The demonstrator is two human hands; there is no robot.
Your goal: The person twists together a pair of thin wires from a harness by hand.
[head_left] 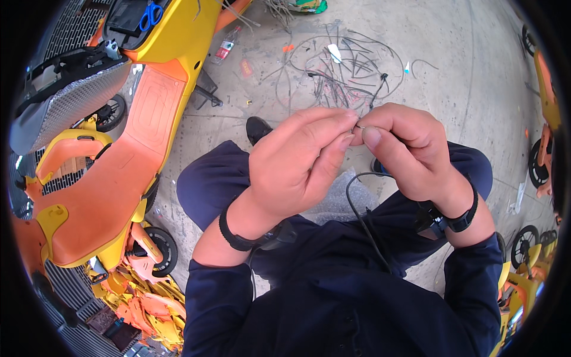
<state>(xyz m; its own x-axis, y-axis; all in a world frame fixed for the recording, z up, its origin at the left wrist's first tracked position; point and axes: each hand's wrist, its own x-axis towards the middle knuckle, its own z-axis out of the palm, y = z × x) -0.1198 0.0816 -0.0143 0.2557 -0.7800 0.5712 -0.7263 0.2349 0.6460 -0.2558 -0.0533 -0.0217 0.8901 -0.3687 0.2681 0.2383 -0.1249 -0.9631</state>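
Observation:
My left hand [300,160] and my right hand [410,149] meet at the fingertips in front of me, above the floor. Both pinch a thin wire [355,129], of which only a short bit shows between the fingers. A black cable [352,199] loops up from my lap and passes behind my right hand. Whether it joins the pinched wire cannot be seen. Each wrist wears a black strap with a small dark device. Below the hands, clear bubble wrap [342,202] lies between my legs.
A tangle of dark cables [351,65] covers the floor ahead. At left stands an orange and yellow scooter [128,140] with blue scissors [151,16] on top. A plastic bottle [226,46] lies near it. Orange and yellow panels [146,303] are piled lower left; more vehicles line the right.

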